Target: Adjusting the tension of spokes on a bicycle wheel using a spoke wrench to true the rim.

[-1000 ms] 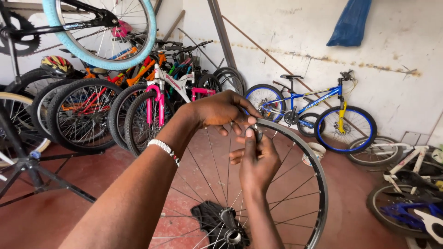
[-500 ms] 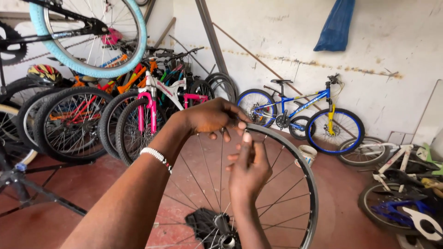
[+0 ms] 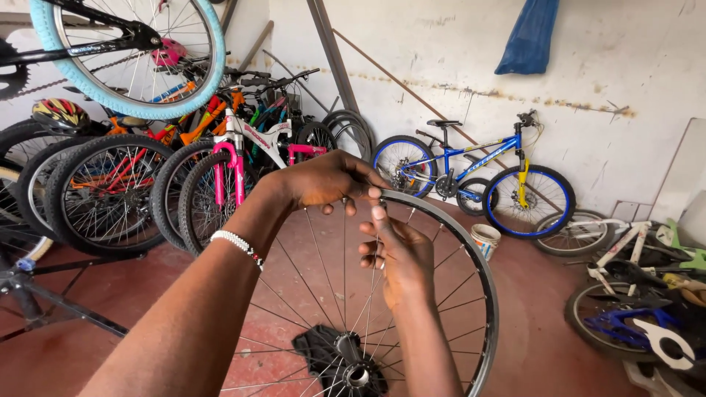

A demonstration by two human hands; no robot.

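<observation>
Left hand (image 3: 327,180) grips the top of the bare wheel rim (image 3: 471,257) held upright in front; right hand (image 3: 401,254) pinches one spoke (image 3: 343,242). One blue bike (image 3: 478,165) leans on the wall behind, one white bucket (image 3: 485,239) beside it.

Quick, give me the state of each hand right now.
Left hand: closed over the top of the wheel rim.
Right hand: fingers pinched at a spoke by the rim.

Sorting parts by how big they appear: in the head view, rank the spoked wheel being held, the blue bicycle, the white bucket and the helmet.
1. Spoked wheel, enlarged by nearness
2. Blue bicycle
3. Helmet and white bucket: look alike, unranked
</observation>
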